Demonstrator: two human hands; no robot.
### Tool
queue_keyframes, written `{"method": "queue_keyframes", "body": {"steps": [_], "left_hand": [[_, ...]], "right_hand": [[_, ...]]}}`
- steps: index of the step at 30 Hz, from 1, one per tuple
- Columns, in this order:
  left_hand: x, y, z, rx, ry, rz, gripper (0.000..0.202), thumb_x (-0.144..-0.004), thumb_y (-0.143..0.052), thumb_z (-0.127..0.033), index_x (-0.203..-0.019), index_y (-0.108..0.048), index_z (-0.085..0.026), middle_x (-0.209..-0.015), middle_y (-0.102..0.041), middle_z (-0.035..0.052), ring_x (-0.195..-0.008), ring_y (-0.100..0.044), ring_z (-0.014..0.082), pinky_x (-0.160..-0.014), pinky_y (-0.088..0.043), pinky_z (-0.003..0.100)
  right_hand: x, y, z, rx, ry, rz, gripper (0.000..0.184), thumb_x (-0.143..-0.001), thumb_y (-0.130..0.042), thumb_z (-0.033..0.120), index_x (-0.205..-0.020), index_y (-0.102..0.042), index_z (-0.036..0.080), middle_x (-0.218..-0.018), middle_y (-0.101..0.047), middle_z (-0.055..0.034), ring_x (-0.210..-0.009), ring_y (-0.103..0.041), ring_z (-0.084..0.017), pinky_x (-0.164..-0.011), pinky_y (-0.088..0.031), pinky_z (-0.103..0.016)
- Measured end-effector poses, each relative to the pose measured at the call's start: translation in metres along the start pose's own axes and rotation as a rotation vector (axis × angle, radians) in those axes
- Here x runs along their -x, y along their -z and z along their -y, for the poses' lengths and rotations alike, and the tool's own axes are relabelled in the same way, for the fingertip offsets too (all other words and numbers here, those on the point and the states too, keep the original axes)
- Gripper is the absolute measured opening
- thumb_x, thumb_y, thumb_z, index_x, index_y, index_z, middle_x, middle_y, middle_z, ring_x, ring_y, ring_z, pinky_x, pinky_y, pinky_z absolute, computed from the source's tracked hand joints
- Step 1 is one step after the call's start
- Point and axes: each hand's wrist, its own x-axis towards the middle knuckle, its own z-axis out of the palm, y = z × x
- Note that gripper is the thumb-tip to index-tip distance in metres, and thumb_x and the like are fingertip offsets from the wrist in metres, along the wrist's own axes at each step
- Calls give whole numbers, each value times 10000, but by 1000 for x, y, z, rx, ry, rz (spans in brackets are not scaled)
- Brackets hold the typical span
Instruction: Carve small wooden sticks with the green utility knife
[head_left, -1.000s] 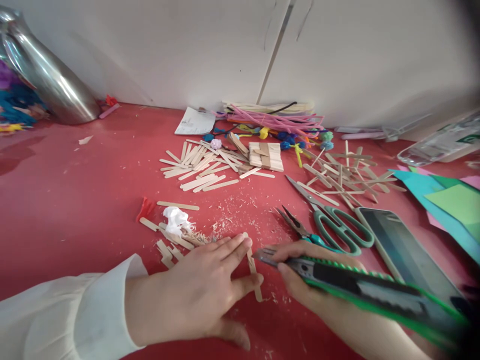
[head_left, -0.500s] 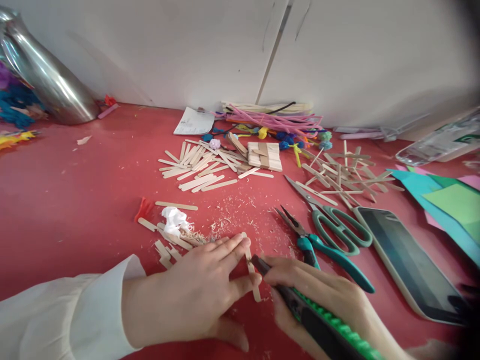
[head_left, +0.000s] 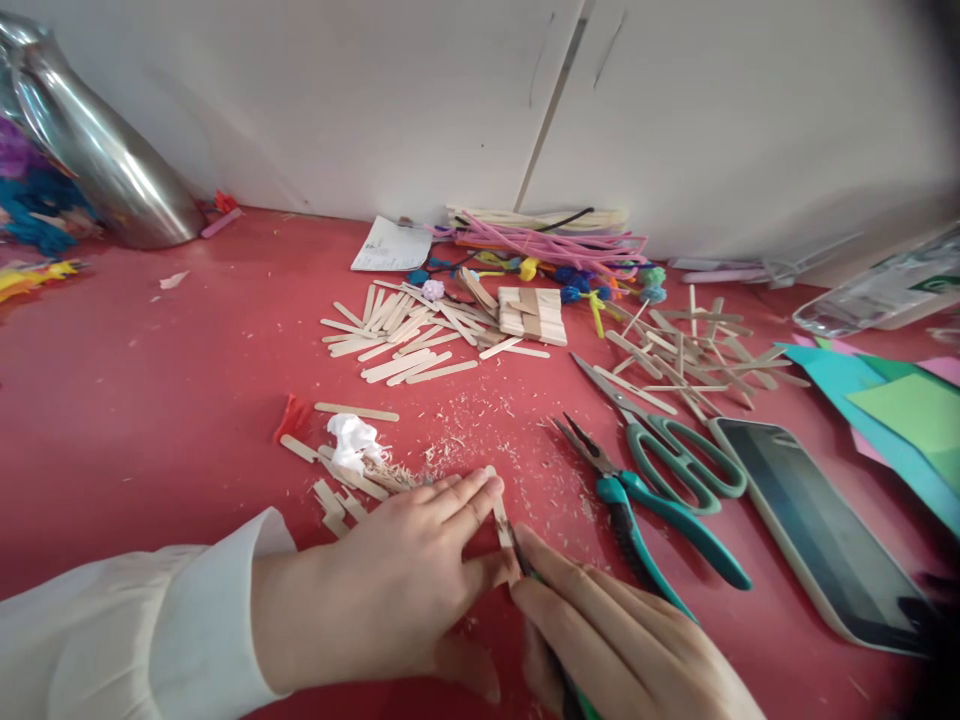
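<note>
Against the red table, my left hand (head_left: pixel 397 580) pins a wooden craft stick (head_left: pixel 500 512), fingertips on its upper end and thumb near its lower part. A dark mark shows partway along the stick. Closed around a black and green utility knife (head_left: pixel 564 682), my right hand (head_left: pixel 622 625) is at the stick's right side; most of the knife is hidden under the fingers. Teal-handled pliers (head_left: pixel 637 535) lie open just beyond my right hand, beside green-handled scissors (head_left: pixel 686 460). Cut stick pieces (head_left: pixel 330 503), shavings and a crumpled white tissue (head_left: pixel 354 440) lie left of the stick.
Loose craft sticks (head_left: pixel 405 330), a bundled stack (head_left: pixel 544 315) and pipe cleaners (head_left: pixel 555 240) lie towards the wall. On the right are more sticks (head_left: pixel 697 350), a phone (head_left: pixel 810 520) and coloured paper (head_left: pixel 900 410). A metal jug (head_left: pixel 120 150) stands at back left.
My right hand has rolled over and drawn nearer to me along the stick, so the knife handle is now mostly covered. My left hand keeps its place on the stick.
</note>
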Motion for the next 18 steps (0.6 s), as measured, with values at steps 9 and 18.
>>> {"method": "queue_keyframes", "body": {"steps": [9, 18], "left_hand": [[-3, 3, 1, -63, -16, 18, 701, -768, -423, -672, -1145, -591, -107, -1301, -476, 239, -1241, -404, 362, -937, -426, 447], [-2, 3, 0, -86, -19, 1, 711, -755, -448, -672, -1140, -591, -92, -1291, -489, 233, -1231, -424, 346, -959, -412, 420]], "right_hand": [[10, -4, -2, -174, -99, 135, 261, -852, -380, 79, -853, -639, 107, -902, -720, -144, -750, -704, -188, -632, -580, -233], [13, -2, -3, -208, -103, 149, 227, -824, -410, 59, -923, -605, 119, -972, -704, -138, -830, -691, -176, -682, -571, -220]]}}
